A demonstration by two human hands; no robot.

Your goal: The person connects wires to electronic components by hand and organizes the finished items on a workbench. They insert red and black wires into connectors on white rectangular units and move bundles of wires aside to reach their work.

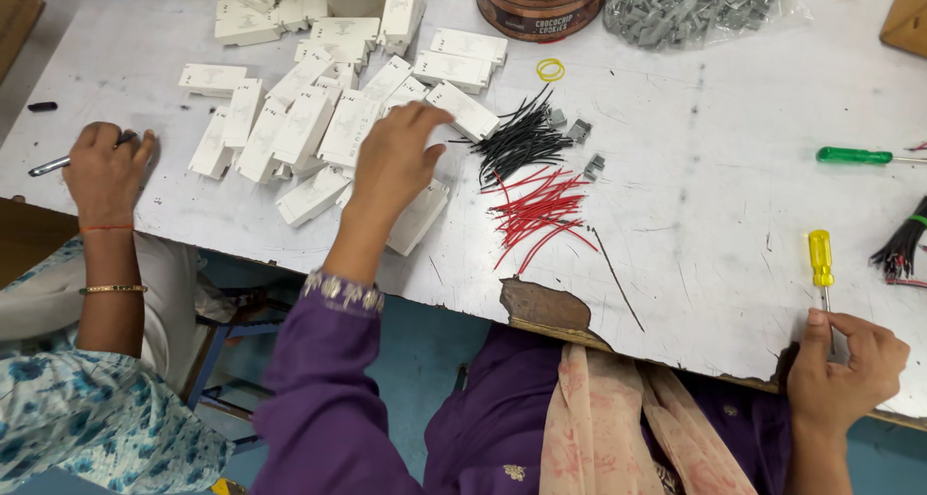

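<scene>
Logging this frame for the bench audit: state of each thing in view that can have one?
Left hand: fingers spread, reaching over the pile of white rectangular plastic housings.
Right hand: closed on yellow-handled screwdriver, lying flat.
Round copper-brown tin: lid on.
Clear plastic bag of grey clips: full.
Green-handled screwdriver: lying loose.
Red wire pieces: scattered.

Red wires (539, 213), black wires (519, 140), yellow-handled screwdriver (821, 260), seemingly white housings (299, 128).

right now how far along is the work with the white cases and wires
Done: red wires and black wires lie cut in piles. In hand: the left hand reaches onto the white cases; the right hand holds a yellow screwdriver. Left: the cases show no wires fitted.
</scene>
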